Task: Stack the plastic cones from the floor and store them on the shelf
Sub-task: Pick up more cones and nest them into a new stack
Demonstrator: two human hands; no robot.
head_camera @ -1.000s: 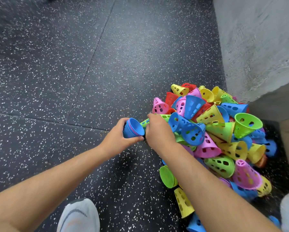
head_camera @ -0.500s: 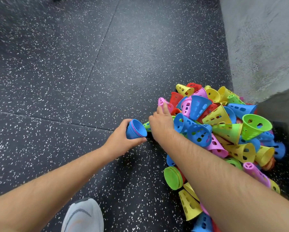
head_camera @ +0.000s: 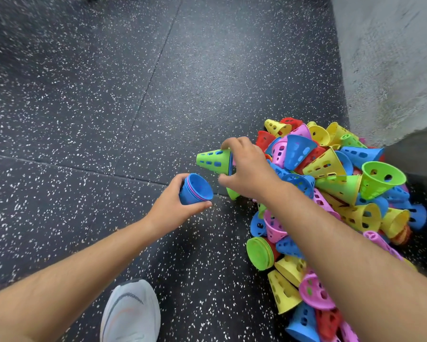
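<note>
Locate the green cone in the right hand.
Head view, centre: green cone held sideways by the right hand, beyond the blue stack, left of the pile.

No legible txt, labels, brands or nos. anywhere in view.

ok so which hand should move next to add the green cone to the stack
Probably the right. The right hand grips the green cone at its wide end, narrow tip free, close beside the blue stack, whose open mouth faces it. The left hand can just hold that stack steady.

Speckled black floor (head_camera: 84,107) (seamed), grey wall (head_camera: 392,58)
</note>
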